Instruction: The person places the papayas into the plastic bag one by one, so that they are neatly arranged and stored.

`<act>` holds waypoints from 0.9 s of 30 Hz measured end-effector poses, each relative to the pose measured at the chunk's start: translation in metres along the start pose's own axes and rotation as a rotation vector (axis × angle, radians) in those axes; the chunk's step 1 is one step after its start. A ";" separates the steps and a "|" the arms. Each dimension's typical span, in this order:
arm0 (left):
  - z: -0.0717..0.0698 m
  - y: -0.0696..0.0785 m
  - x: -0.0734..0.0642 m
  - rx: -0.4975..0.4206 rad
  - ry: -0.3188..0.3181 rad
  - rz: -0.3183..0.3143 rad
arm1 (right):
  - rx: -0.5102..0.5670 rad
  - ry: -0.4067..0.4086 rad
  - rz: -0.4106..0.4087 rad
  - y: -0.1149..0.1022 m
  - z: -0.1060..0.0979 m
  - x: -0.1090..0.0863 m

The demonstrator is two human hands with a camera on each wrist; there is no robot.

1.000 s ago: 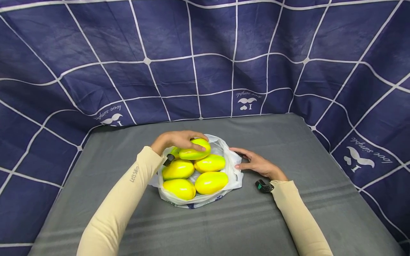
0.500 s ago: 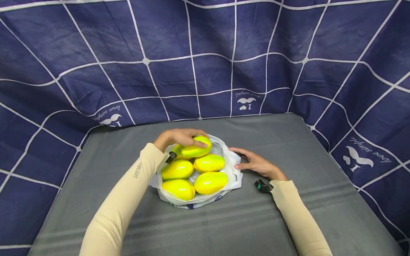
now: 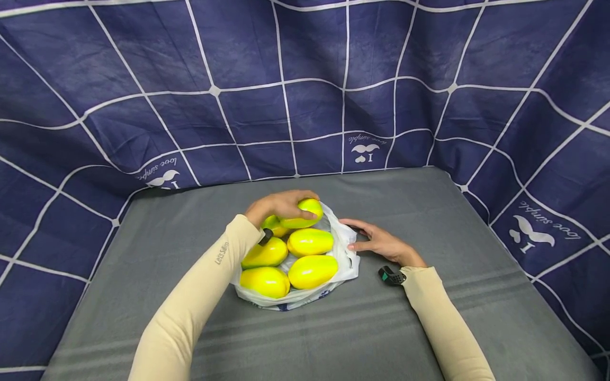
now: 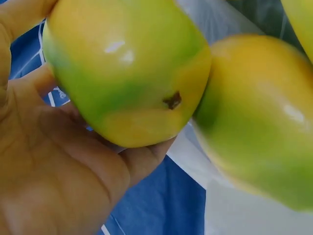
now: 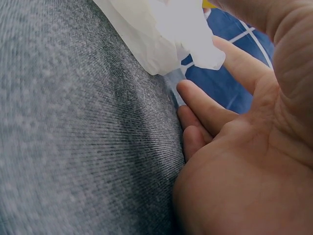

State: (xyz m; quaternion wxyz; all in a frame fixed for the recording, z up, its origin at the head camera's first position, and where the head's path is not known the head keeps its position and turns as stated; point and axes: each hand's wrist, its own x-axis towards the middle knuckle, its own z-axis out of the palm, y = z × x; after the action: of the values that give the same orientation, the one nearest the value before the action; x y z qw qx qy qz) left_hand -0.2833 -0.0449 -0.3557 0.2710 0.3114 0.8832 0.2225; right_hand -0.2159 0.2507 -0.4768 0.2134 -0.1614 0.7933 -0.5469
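Note:
A white plastic bag [image 3: 341, 238] sits on the grey surface with its mouth spread wide, holding several yellow-green papayas, one of them a front papaya [image 3: 313, 271]. At the bag's far side my left hand [image 3: 281, 205] grips a papaya [image 3: 305, 214] from above and behind. The left wrist view shows this papaya [image 4: 127, 73] with its brown stem mark, fingers curled round its far side, and another papaya [image 4: 259, 117] beside it. My right hand [image 3: 383, 245] stays at the bag's right edge, fingers extended and fingertips against the plastic [image 5: 161, 39].
A grey cloth [image 3: 305, 344] covers the tabletop. Behind and at both sides hangs a dark blue curtain [image 3: 257, 106] with white grid lines. Black wristbands, one of them on the right wrist [image 3: 392, 276], sit below the cream sleeves.
The left hand has shifted right and slightly away from me, carrying the gripped papaya with it toward the bag's far right rim. The right hand has kept its place.

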 end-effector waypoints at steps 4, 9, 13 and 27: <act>0.004 0.002 0.004 0.024 0.034 0.008 | 0.000 -0.002 0.004 0.000 -0.001 0.001; 0.011 0.006 0.007 0.047 0.066 0.035 | -0.009 -0.010 -0.008 -0.001 -0.001 0.000; 0.018 0.007 0.012 0.057 0.101 0.092 | -0.004 -0.013 -0.017 -0.002 -0.001 -0.001; 0.024 0.001 0.010 0.107 0.047 0.096 | -0.004 0.002 -0.002 -0.004 -0.001 -0.002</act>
State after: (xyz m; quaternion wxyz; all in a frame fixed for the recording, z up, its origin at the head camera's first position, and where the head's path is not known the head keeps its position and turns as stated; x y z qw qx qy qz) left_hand -0.2741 -0.0319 -0.3767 0.2223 0.3620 0.8840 0.1949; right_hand -0.2147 0.2510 -0.4725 0.2117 -0.1620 0.7944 -0.5457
